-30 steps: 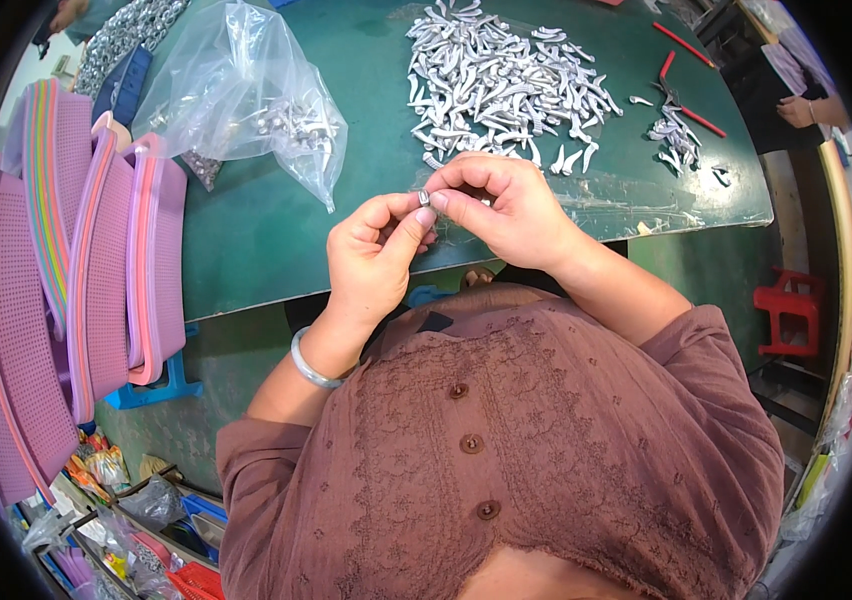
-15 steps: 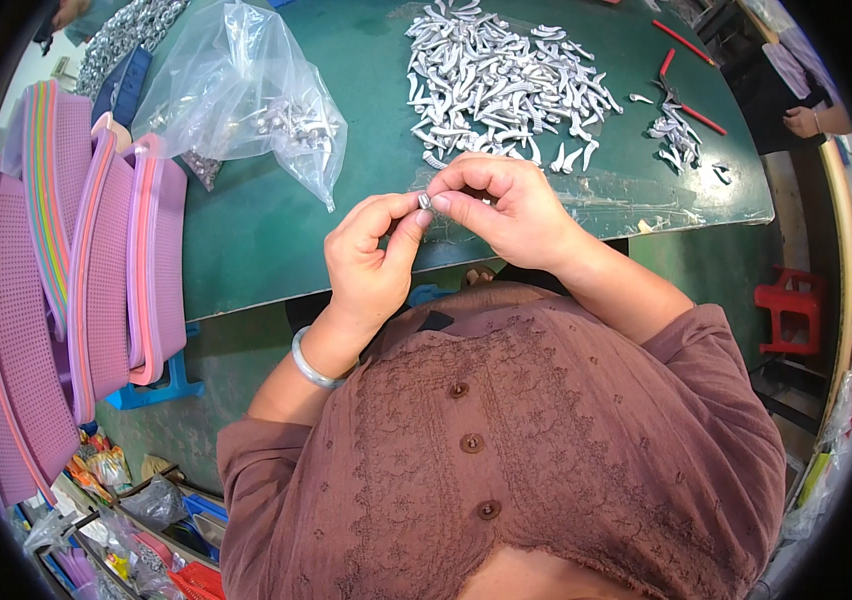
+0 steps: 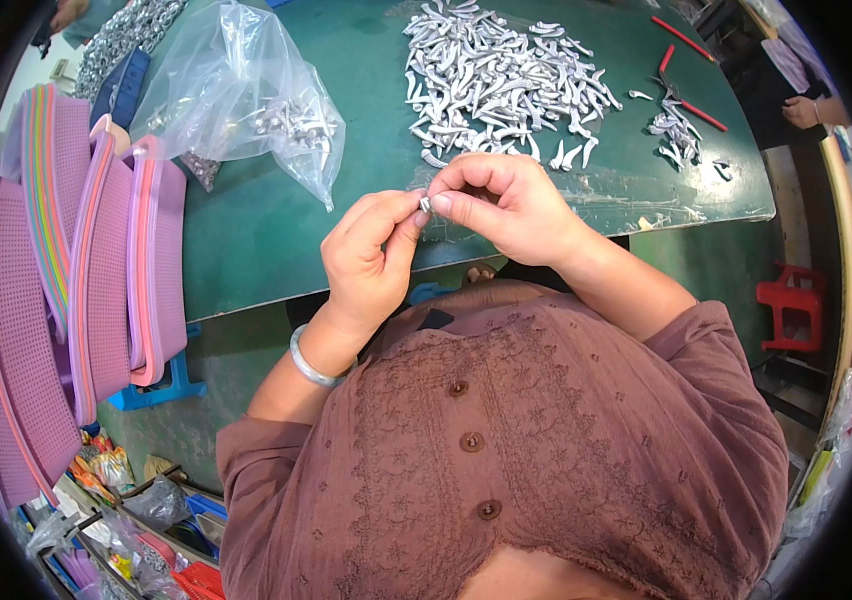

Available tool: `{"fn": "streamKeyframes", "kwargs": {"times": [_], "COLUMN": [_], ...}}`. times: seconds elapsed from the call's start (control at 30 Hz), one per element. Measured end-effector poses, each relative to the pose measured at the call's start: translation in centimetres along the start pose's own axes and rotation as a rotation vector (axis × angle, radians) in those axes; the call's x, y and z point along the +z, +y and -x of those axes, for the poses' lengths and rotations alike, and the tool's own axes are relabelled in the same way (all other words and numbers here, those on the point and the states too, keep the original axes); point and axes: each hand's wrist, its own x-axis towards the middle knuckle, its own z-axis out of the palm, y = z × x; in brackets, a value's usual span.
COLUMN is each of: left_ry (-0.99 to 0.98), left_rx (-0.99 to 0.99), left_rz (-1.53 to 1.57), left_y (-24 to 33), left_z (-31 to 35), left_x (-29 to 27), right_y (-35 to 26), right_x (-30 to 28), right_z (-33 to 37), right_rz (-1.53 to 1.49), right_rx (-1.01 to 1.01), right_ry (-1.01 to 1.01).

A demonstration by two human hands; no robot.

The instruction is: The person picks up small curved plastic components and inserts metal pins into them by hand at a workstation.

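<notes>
Both hands meet just above the near edge of the green table (image 3: 276,265). Between their fingertips is a small silvery metal piece (image 3: 425,204); its exact kind is too small to make out. My left hand (image 3: 371,250) pinches it from the left with thumb and forefinger. From the right, my right hand (image 3: 516,210) pinches at the same piece, its other fingers curled. Just beyond the hands lies a large heap of curved, horn-shaped silvery pieces (image 3: 496,85).
Red-handled pliers (image 3: 668,85) lie at the right by a small pile of silvery pieces (image 3: 676,138). A clear plastic bag (image 3: 236,90) with metal parts sits at the left. Stacked purple baskets (image 3: 106,260) stand left of the table. A red stool (image 3: 791,308) is at right, near another person's hand (image 3: 802,112).
The small metal piece has turned slightly between my fingertips. Both hands stay in nearly the same place.
</notes>
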Motion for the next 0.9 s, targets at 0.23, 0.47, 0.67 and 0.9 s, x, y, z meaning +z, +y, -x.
{"fn": "streamKeyframes", "kwargs": {"times": [0.23, 0.47, 0.67, 0.9], "left_ry": [-0.007, 0.016, 0.049, 0.063], "left_rx": [0.029, -0.573, -0.667, -0.716], "left_rz": [-0.026, 0.658, 0.915, 1.064], "left_y": [0.0, 0.1, 0.0, 0.4], "left_z": [0.0, 0.1, -0.1, -0.2], "left_x": [-0.1, 0.2, 0.1, 0.1], "right_y": [-0.2, -0.8, -0.9, -0.9], "right_x": [-0.3, 0.3, 0.5, 0.6], "right_z": [-0.1, -0.1, 0.3, 0.6], "right_rz": [0.008, -0.102, 0.078, 0.153], "right_rx": [0.064, 0.041, -0.034, -0.064], "right_ry": [-0.033, 0.014, 0.003, 0.029]}}
